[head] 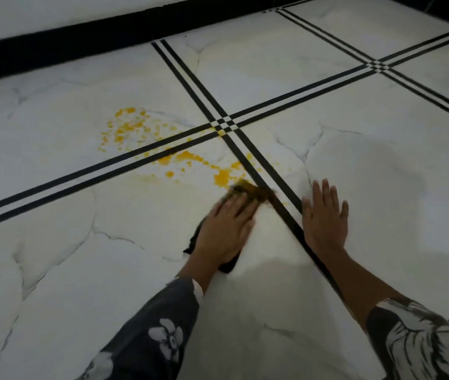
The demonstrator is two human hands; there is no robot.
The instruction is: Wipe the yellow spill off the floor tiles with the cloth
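Yellow spill (pixel 222 177) lies scattered over several floor tiles (pixel 53 256) and across the black lines (pixel 293 227), mostly unwiped. The cloth (pixel 252 191) sits at its nearest blotch, pinned under your left hand (pixel 226 226), fingers straight, likely to spread pressure. Your right hand (pixel 324 215) rests flat and empty on the tile, seemingly bracing you.
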